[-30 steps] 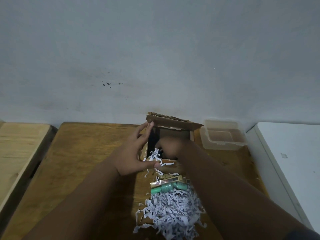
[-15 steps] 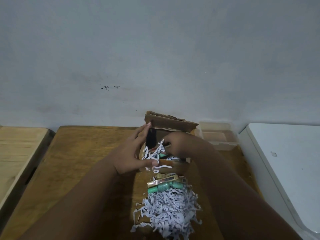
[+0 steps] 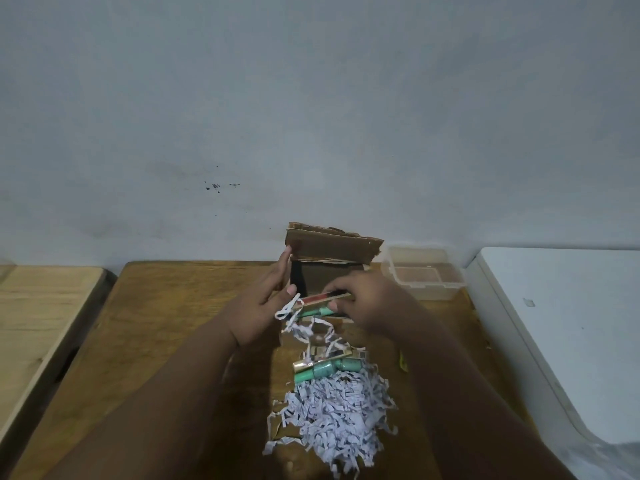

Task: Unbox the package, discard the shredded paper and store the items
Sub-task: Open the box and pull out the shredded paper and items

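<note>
A brown cardboard box [image 3: 332, 247] stands open at the back of the wooden table [image 3: 173, 323], its flap raised. My left hand [image 3: 263, 306] rests flat against the box's left side, fingers straight. My right hand [image 3: 367, 303] grips a flat red-and-gold item [image 3: 320, 298] and a green tube [image 3: 313, 311] just above the box's front edge, with strips of shredded paper [image 3: 304, 329] hanging from them. Nearer me lie another gold item [image 3: 304, 364], green tubes [image 3: 322, 370] and a pile of white shredded paper [image 3: 339, 414].
A clear plastic container [image 3: 424, 275] sits to the right of the box against the wall. A white surface [image 3: 568, 323] borders the table on the right, and a lighter wooden table [image 3: 38, 317] stands to the left.
My right hand has come up out of the box holding the red-and-gold item and green tube, trailing paper strips. The left hand has stayed on the box's side.
</note>
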